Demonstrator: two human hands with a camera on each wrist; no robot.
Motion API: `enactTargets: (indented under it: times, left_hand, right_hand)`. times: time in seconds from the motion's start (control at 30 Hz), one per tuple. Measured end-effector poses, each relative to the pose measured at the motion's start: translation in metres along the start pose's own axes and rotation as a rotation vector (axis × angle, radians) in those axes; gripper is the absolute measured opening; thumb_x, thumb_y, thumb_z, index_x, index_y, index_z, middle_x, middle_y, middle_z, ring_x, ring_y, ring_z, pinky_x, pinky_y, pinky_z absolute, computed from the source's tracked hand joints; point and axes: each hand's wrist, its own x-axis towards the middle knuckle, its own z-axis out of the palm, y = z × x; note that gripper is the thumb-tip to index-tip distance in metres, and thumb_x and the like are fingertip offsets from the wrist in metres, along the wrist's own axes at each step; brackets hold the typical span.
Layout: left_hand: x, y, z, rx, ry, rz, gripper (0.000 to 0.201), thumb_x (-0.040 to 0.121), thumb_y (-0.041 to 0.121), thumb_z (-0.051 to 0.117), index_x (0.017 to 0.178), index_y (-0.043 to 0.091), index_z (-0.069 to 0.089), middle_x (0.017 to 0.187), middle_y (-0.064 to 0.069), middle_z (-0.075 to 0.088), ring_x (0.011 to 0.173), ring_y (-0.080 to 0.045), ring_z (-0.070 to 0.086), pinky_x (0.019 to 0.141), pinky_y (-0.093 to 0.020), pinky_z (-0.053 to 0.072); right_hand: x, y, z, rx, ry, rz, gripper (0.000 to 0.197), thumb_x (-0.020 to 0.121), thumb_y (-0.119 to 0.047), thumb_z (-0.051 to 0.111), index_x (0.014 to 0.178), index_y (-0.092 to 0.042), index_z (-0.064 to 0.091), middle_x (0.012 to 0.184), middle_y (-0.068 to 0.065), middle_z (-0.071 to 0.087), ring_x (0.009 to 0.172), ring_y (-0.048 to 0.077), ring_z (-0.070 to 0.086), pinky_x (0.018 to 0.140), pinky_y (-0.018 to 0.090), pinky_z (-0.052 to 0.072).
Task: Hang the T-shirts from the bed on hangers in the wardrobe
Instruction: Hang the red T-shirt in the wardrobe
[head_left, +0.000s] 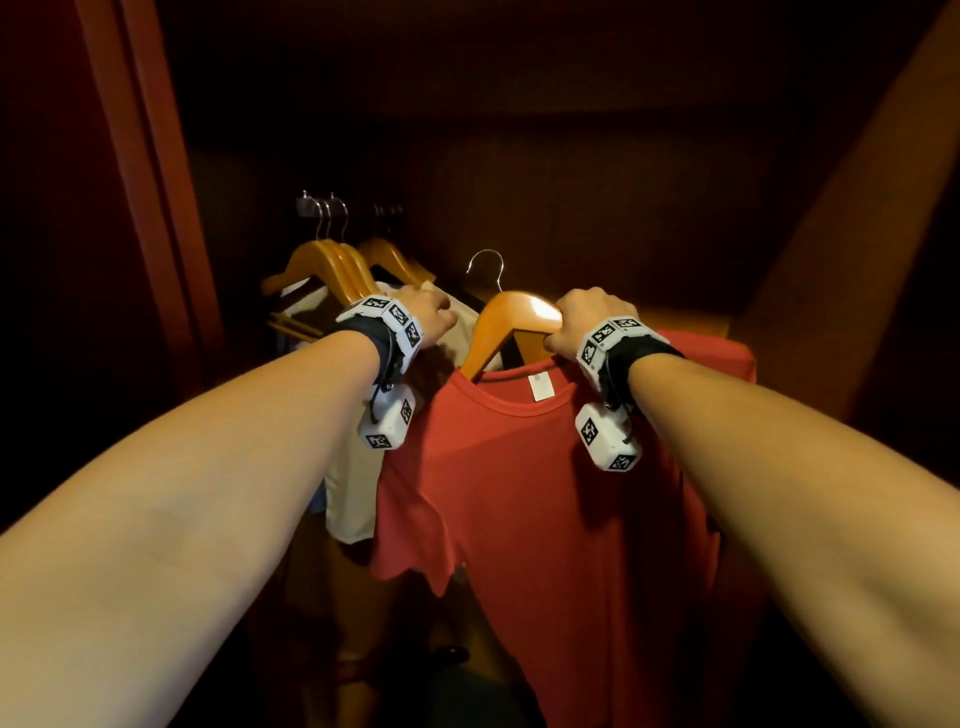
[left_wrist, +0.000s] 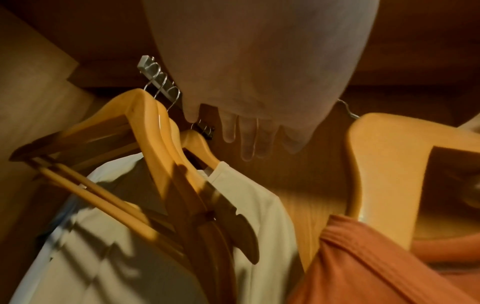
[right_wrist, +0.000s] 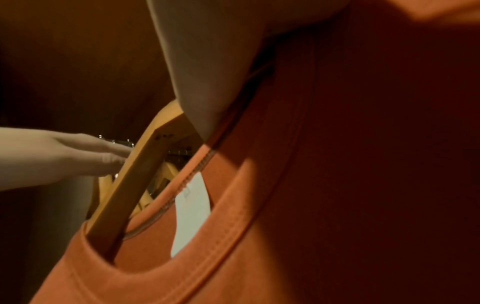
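A red T-shirt (head_left: 540, 493) hangs on a wooden hanger (head_left: 511, 317) with a metal hook (head_left: 488, 265) that hangs free in the air inside the wardrobe. My right hand (head_left: 582, 325) grips the hanger's right shoulder. In the right wrist view the red T-shirt's collar (right_wrist: 233, 222) and white label (right_wrist: 192, 211) fill the frame. My left hand (head_left: 428, 312) reaches forward beside the hung clothes; in the left wrist view its fingers (left_wrist: 246, 139) are straight and hold nothing. A white T-shirt (left_wrist: 124, 236) hangs to the left.
Several wooden hangers (head_left: 332, 265) hang from a short metal rail (left_wrist: 155, 76) at the back left, some bare. The wardrobe door frame (head_left: 150, 171) stands at the left and a side wall (head_left: 857, 218) at the right. The floor below is dark.
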Motion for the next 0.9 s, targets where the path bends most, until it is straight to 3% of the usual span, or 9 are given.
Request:
enactTargets:
  times: [0.1, 0.2, 0.3, 0.4, 0.6, 0.7, 0.8, 0.9]
  left_hand:
    - [0.015, -0.016, 0.011, 0.081, -0.098, -0.04, 0.045, 0.089, 0.053, 0.033, 0.121, 0.034, 0.059, 0.13, -0.011, 0.057, 0.119, -0.035, 0.047, 0.095, -0.047, 0.038]
    - [0.022, -0.017, 0.017, 0.152, -0.177, -0.079, 0.05, 0.088, 0.057, 0.032, 0.131, 0.043, 0.053, 0.148, -0.01, 0.043, 0.134, -0.035, 0.038, 0.108, -0.055, 0.032]
    - [0.029, -0.014, 0.024, 0.16, -0.226, -0.082, 0.048, 0.095, 0.054, 0.04, 0.141, 0.041, 0.048, 0.156, -0.01, 0.032, 0.145, -0.034, 0.023, 0.116, -0.057, 0.021]
    - [0.035, -0.014, 0.028, 0.184, -0.237, -0.035, 0.042, 0.096, 0.052, 0.041, 0.131, 0.037, 0.059, 0.146, -0.004, 0.048, 0.14, -0.031, 0.03, 0.113, -0.052, 0.027]
    - [0.041, -0.023, 0.031, 0.207, -0.31, -0.028, 0.04, 0.098, 0.05, 0.045, 0.124, 0.028, 0.066, 0.129, -0.003, 0.062, 0.121, -0.03, 0.054, 0.104, -0.042, 0.042]
    - [0.045, -0.031, 0.034, 0.191, -0.303, -0.04, 0.035, 0.094, 0.05, 0.049, 0.107, 0.025, 0.071, 0.11, -0.003, 0.069, 0.102, -0.027, 0.061, 0.096, -0.039, 0.047]
    - [0.05, -0.038, 0.036, 0.186, -0.276, -0.04, 0.034, 0.091, 0.05, 0.053, 0.097, 0.023, 0.073, 0.097, -0.003, 0.07, 0.09, -0.026, 0.061, 0.091, -0.04, 0.051]
    - [0.055, -0.044, 0.035, 0.217, -0.246, -0.024, 0.034, 0.091, 0.05, 0.054, 0.096, 0.024, 0.074, 0.099, -0.001, 0.066, 0.089, -0.025, 0.059, 0.088, -0.04, 0.052]
  right_hand:
    - [0.012, 0.002, 0.005, -0.028, -0.012, 0.0, 0.021, 0.082, -0.037, 0.071, 0.094, -0.021, 0.064, 0.087, 0.002, 0.059, 0.08, 0.027, 0.057, 0.069, 0.036, 0.043]
    - [0.02, 0.004, 0.013, -0.041, -0.022, -0.009, 0.02, 0.082, -0.035, 0.072, 0.09, -0.021, 0.06, 0.089, 0.002, 0.059, 0.079, 0.027, 0.056, 0.07, 0.035, 0.043]
    - [0.025, 0.005, 0.021, -0.056, -0.033, -0.016, 0.019, 0.083, -0.033, 0.072, 0.09, -0.02, 0.061, 0.09, 0.003, 0.06, 0.08, 0.028, 0.055, 0.071, 0.035, 0.044]
    - [0.031, 0.004, 0.025, -0.079, -0.047, -0.024, 0.018, 0.083, -0.031, 0.072, 0.089, -0.019, 0.061, 0.09, 0.004, 0.061, 0.08, 0.029, 0.057, 0.07, 0.035, 0.044]
    - [0.042, 0.004, 0.027, -0.133, -0.061, -0.024, 0.016, 0.084, -0.028, 0.071, 0.09, -0.017, 0.06, 0.088, 0.005, 0.061, 0.077, 0.029, 0.058, 0.068, 0.034, 0.043]
    - [0.047, 0.002, 0.027, -0.144, -0.06, -0.032, 0.017, 0.083, -0.027, 0.072, 0.09, -0.016, 0.061, 0.089, 0.005, 0.062, 0.077, 0.03, 0.058, 0.067, 0.035, 0.044]
    - [0.051, -0.004, 0.027, -0.14, -0.06, -0.044, 0.019, 0.082, -0.028, 0.073, 0.09, -0.017, 0.061, 0.09, 0.005, 0.061, 0.078, 0.03, 0.058, 0.068, 0.036, 0.045]
    - [0.054, -0.013, 0.027, -0.12, -0.078, -0.055, 0.024, 0.083, -0.034, 0.073, 0.09, -0.016, 0.059, 0.091, 0.006, 0.062, 0.08, 0.03, 0.061, 0.068, 0.036, 0.046]
